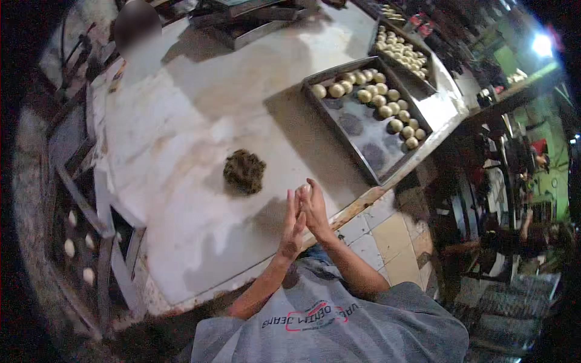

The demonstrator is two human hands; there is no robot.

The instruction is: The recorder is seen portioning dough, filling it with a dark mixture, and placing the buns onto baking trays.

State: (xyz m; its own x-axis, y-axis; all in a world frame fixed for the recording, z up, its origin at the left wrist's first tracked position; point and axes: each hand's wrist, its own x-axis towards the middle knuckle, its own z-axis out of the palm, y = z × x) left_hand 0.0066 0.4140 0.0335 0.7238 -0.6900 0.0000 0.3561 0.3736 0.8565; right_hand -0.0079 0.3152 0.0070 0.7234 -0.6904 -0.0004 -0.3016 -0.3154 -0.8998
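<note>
The left hand (292, 227) and right hand (315, 209) press palm to palm over the white floured table (181, 121), a small pale dough piece (305, 190) just showing between them. A dark crumbly filling mound (244, 171) lies nearby; a metal tray of pale dough balls (363, 142) sits beyond.

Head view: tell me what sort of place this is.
Probably a small bakery's work area. Metal trays hold rows of pale dough balls, a dark filling mound sits on the floured table, and both hands press together.
</note>
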